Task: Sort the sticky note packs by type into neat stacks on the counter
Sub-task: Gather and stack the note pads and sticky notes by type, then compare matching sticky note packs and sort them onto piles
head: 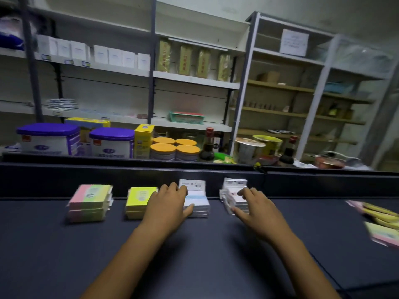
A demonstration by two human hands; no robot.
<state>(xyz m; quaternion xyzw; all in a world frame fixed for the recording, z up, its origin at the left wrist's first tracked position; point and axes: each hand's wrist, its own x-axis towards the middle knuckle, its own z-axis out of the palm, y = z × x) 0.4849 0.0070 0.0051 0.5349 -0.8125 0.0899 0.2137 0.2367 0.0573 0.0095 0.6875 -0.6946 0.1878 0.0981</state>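
On the dark counter (194, 255), a pink-and-green stack (90, 202) and a yellow stack (139, 201) stand left of the hands. The left hand (167, 203) lies spread, gripping nothing, over the blue-and-white stack (197, 199). The right hand (255, 209), fingers straight, touches the white stack (234, 195); loose packs (382, 221) lie far right.

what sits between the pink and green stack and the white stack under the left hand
In the head view, the yellow stack stands between the pink and green stack and the white stack; the left hand partly overlaps its right edge.
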